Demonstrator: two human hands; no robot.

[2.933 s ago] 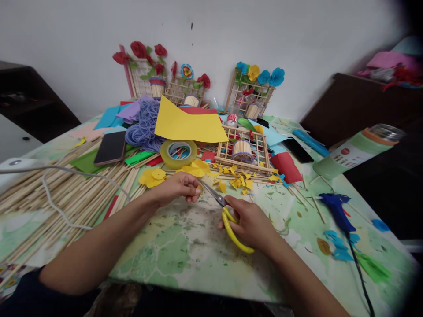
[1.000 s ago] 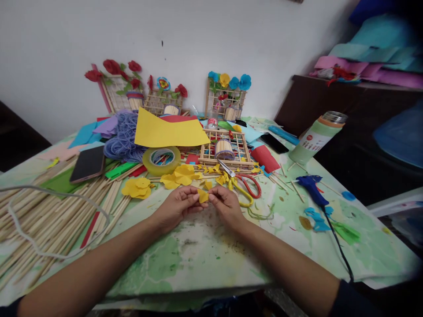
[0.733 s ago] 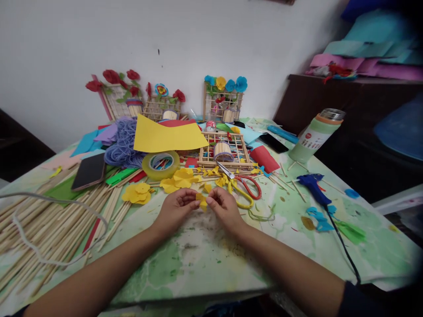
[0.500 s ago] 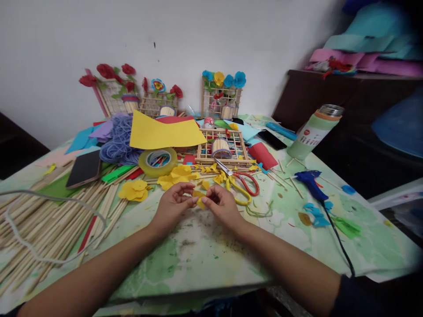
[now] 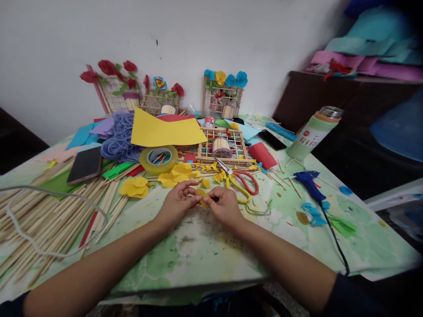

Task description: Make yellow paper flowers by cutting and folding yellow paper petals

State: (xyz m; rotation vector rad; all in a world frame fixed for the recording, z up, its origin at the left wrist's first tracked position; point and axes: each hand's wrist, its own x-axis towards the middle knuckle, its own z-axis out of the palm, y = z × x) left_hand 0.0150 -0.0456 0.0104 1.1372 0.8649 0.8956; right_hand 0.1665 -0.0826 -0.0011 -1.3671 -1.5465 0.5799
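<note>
Between my two hands is a small yellow paper piece (image 5: 202,193), pinched from both sides just above the table. My left hand (image 5: 177,203) grips its left edge with thumb and fingers; my right hand (image 5: 224,206) has the other edge between thumb and forefinger. Cut yellow paper petals (image 5: 178,174) lie right behind my hands. A yellow paper flower (image 5: 134,187) rests to the left. Scissors with red and yellow handles (image 5: 243,187) lie just beyond my right hand, blades pointing away.
Bamboo sticks (image 5: 53,220) and a white cable (image 5: 20,237) spread over the left. A blue glue gun (image 5: 309,184) lies right, its cord running off the edge. Behind are a tape roll (image 5: 158,159), purple yarn (image 5: 120,136), yellow paper (image 5: 168,132), a stick lattice (image 5: 243,141) and a bottle (image 5: 310,134).
The yellow paper piece has turned slightly and shifted a little in my fingertips. Both hands keep their pinch; the view has moved slightly.
</note>
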